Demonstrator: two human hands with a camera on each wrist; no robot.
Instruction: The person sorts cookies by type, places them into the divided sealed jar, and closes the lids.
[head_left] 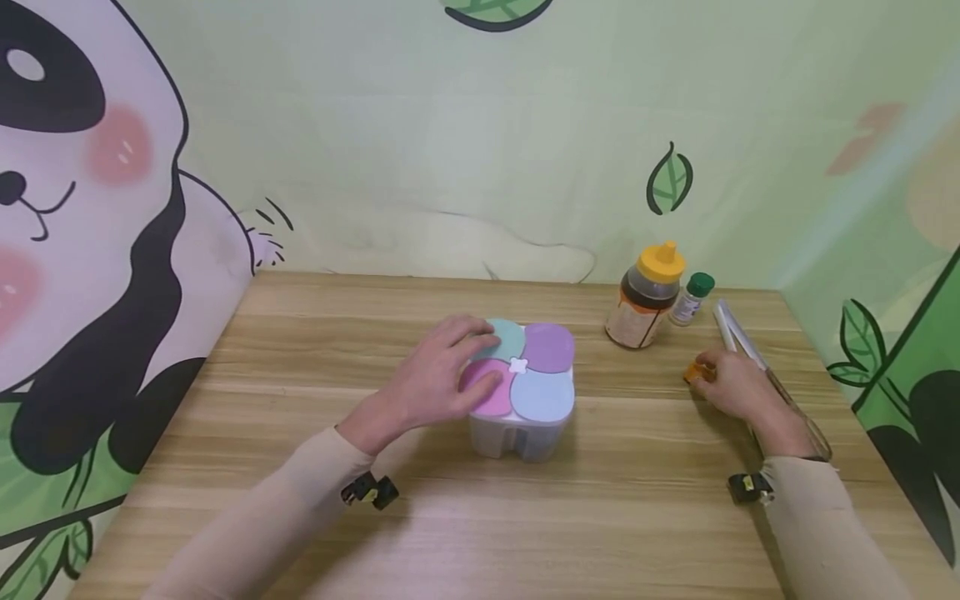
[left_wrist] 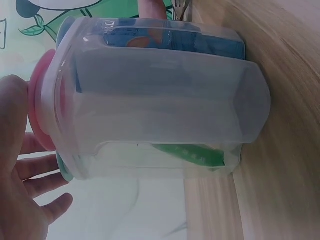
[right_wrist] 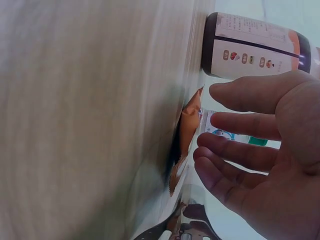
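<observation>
Thumb and fingers spread, my left hand lies over the lid of a clear plastic box. The thumb is at its pink flap and the fingertips at its teal flap. Purple and pale blue flaps fill the other corners. Through the wall of the box show a blue packet and a green packet. My right hand hovers low with loosely bent fingers, close to a small orange packet lying on the table. That packet stands apart from the palm in the right wrist view.
A brown bottle with a yellow nozzle cap and a small green-capped bottle stand behind my right hand. Long metal tongs lie partly under my right forearm. The printed wall borders the wooden table at the back.
</observation>
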